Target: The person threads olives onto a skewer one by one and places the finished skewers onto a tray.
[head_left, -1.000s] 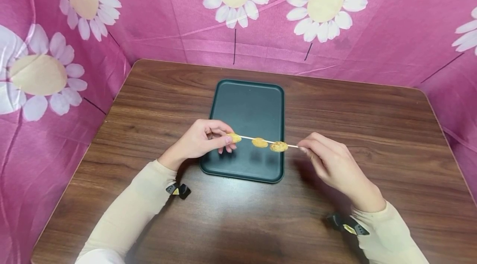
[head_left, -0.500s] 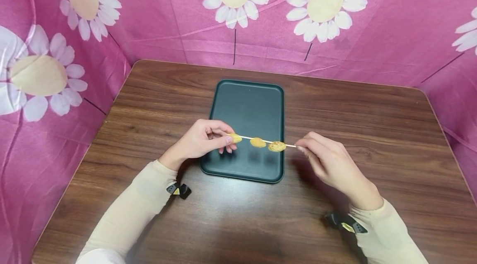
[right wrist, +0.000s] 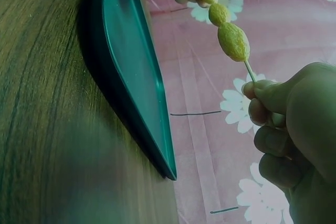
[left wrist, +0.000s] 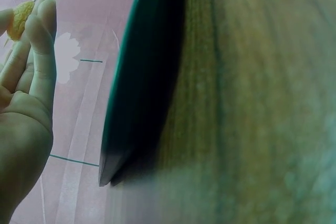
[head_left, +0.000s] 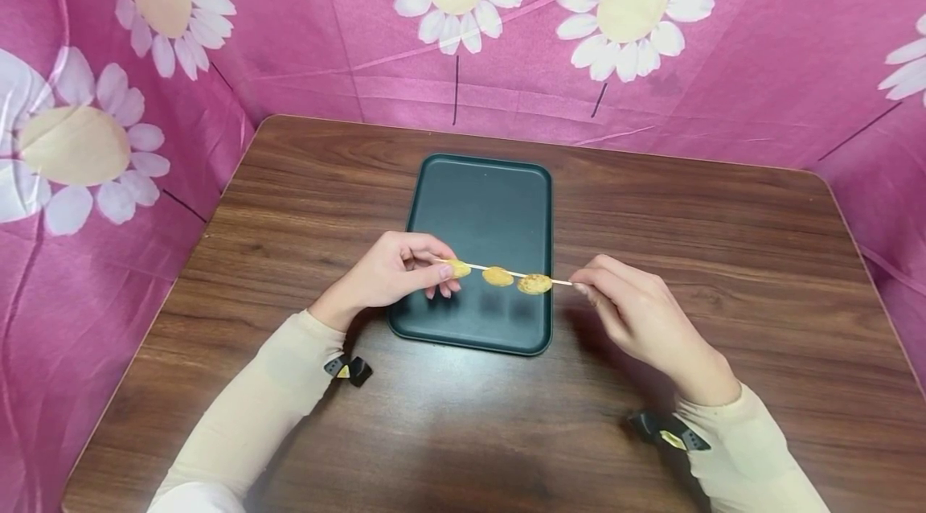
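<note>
A thin pale skewer [head_left: 560,282] carries a row of yellow, lumpy oval food pieces, held above a dark green tray. My left hand [head_left: 405,272] pinches the leftmost food piece [head_left: 459,268] between thumb and fingers; a short bit of skewer shows past it on the left. At the other end, my right hand [head_left: 644,308] pinches the bare skewer with thumb and fingertips. Between the hands sit a middle food piece [head_left: 497,277] and a browner right food piece [head_left: 534,284]. In the right wrist view the right food piece [right wrist: 233,42] is nearest the right fingertips.
The dark green tray [head_left: 481,199] with a raised rim lies on the brown wood-grain table [head_left: 687,215], under the hands. Behind and beside the table hangs a pink cloth [head_left: 318,14] with large white daisies.
My right hand has edged left, and the skewer with the middle and right food pieces has slid left toward my left hand. The left hand has stayed almost still.
</note>
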Action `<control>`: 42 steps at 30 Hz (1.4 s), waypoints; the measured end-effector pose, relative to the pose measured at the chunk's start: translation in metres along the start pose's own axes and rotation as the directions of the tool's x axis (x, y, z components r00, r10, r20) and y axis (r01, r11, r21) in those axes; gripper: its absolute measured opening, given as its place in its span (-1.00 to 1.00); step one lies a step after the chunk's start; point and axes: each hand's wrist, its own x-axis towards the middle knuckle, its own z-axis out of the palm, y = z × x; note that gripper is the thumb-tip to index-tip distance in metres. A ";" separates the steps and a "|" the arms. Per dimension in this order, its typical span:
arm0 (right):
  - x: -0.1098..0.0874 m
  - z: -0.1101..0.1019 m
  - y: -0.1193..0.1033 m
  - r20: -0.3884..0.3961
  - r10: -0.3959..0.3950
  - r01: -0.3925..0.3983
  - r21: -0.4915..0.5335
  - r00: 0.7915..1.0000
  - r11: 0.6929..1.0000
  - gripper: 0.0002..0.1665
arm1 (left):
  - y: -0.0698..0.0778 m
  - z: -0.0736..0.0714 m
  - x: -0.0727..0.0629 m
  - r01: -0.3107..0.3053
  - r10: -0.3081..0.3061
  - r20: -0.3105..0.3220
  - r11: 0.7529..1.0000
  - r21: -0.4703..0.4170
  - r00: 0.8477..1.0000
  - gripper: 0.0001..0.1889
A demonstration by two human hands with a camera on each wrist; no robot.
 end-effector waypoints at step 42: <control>0.003 0.008 -0.005 0.018 0.173 -0.173 0.089 0.985 0.981 -0.65 | -0.003 -0.008 0.008 0.057 -0.057 -0.002 0.997 0.054 0.998 -0.83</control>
